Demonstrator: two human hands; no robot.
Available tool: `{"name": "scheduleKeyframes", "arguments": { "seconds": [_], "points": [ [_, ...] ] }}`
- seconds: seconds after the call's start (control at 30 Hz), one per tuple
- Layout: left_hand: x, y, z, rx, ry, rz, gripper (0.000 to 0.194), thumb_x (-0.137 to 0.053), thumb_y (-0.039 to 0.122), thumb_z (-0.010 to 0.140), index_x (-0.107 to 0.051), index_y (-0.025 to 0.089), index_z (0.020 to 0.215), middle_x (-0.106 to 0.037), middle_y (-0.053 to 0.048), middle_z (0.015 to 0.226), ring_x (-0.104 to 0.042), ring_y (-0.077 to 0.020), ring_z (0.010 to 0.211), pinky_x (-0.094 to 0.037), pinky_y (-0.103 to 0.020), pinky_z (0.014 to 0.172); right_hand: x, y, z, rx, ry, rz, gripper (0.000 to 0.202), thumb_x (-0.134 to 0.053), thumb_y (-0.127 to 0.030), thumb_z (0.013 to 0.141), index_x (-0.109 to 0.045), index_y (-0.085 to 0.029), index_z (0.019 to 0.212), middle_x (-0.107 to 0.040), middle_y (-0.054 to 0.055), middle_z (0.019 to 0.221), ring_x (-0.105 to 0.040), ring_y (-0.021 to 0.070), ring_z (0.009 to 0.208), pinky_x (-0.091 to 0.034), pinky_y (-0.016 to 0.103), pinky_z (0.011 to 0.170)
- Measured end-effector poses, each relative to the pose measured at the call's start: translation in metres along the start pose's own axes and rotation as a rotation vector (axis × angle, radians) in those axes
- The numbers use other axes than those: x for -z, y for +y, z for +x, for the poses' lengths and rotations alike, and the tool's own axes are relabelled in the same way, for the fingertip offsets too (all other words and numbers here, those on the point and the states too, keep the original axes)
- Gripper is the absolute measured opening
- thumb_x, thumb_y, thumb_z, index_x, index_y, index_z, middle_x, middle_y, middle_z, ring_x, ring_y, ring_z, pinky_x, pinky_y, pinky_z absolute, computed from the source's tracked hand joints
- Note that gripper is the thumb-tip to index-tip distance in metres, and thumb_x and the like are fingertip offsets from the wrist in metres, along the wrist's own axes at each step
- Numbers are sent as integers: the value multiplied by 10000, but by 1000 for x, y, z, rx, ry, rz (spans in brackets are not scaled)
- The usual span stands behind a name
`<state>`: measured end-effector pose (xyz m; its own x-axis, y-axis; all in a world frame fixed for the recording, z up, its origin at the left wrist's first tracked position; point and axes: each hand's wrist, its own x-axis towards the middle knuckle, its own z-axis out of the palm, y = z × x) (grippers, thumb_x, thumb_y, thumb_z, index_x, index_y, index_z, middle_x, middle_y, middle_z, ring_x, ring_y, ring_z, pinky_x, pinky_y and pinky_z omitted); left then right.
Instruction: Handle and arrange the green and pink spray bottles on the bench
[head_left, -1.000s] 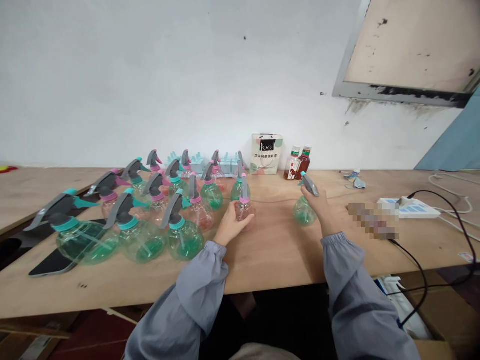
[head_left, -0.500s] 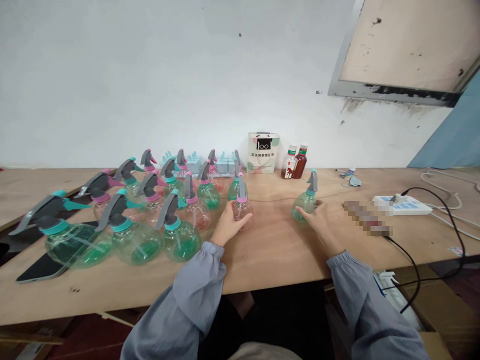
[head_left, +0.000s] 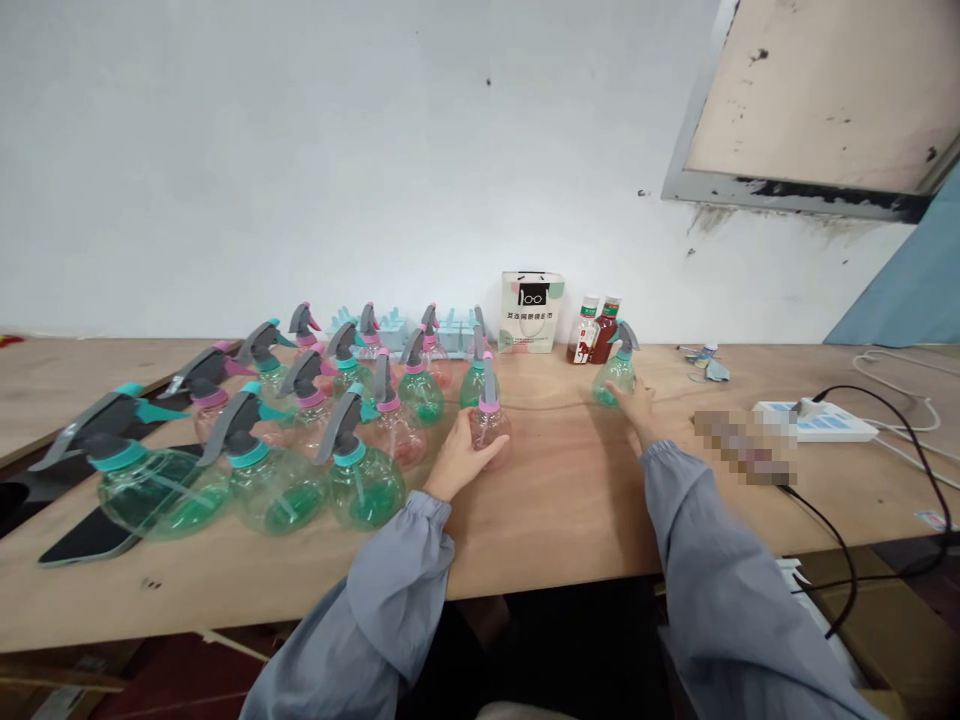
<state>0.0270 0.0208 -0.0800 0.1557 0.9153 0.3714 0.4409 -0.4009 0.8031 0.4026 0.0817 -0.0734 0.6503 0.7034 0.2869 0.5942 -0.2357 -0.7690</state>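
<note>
Spray bottles assembled and set out in rows on a wooden surface (head_left: 547,500). Left grip (head_left: 459,458): closed around a pink-collared bottle (head_left: 492,432) at the right end of its row, thumb across the front. Right grip (head_left: 636,402): closed on the lower body of a green bottle (head_left: 609,374), well apart from the rows to the right; whether its base touches the wood cannot be told. Judged by the layout, the arranging is well advanced: the ranked bottles (head_left: 367,495) carry their trigger heads, and only the green bottle, likewise fitted with its head, lies outside the grouping. Materials: the bodies are squat, nearly spherical, of clear glossy plastic, tinted green or pink and more deeply coloured toward the base; pale dip tubes show through the nearer walls. The heads are matte grey, curved like beaks, with teal or pink collars and triggers. The surface is smooth, faintly grained board; a flat dark phone (head_left: 94,540) lies by the nearest bottles, and a stiff paper bag (head_left: 531,325) stands behind.
</note>
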Motion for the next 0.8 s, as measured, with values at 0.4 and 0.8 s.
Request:
{"name": "scheduleKeyframes", "arguments": {
  "seconds": [0.4,0.8],
  "points": [
    [-5,3,-4,-9,-11,-4,670,-734,492,770,-424,209,1292,-587,-155,1374,-579,-311,1273,-436,-492,1083,-5,-14,2,-78,214,-10,912,-715,-655,707,-411,-157,1409,-375,265,1483,-366,431,1380,-357,583,1090],
    [-43,25,-29,-30,-39,169,746,-632,536,852,-332,171,1429,-490,-219,1442,-452,-371,1383,-374,-559,1075,-35,-117,-153,633,-585,598,758,-780,-482,723,-488,-240,1379,-577,132,1358,-580,291,1219,-484,481,1043]
  ]
}}
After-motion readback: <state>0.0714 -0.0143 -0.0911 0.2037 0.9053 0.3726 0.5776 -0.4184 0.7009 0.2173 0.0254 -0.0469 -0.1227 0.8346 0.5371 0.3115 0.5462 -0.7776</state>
